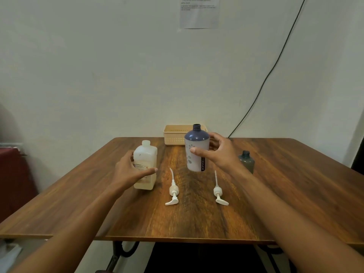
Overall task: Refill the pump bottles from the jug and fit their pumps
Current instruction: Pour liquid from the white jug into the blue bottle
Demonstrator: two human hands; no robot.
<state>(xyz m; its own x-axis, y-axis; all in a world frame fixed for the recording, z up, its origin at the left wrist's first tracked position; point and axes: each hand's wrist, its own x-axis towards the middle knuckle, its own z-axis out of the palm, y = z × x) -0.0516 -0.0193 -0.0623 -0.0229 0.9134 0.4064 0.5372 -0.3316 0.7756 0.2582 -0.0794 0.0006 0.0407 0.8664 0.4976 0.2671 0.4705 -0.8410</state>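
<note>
We see a table topped in brown wood grain, smooth, with a soft sheen where the light falls. The jug is cloudy, translucent white plastic, with what looks like a paper label on its front. The pump bottle has a matt, frosted white body under a smoother blue-grey shoulder. The small bottle is smoky grey see-through plastic. The left pump and the right pump are off-white plastic, slightly glossy. The basket is beige plastic with perforated walls. On the matt painted wall hangs a sheet of paper.
</note>
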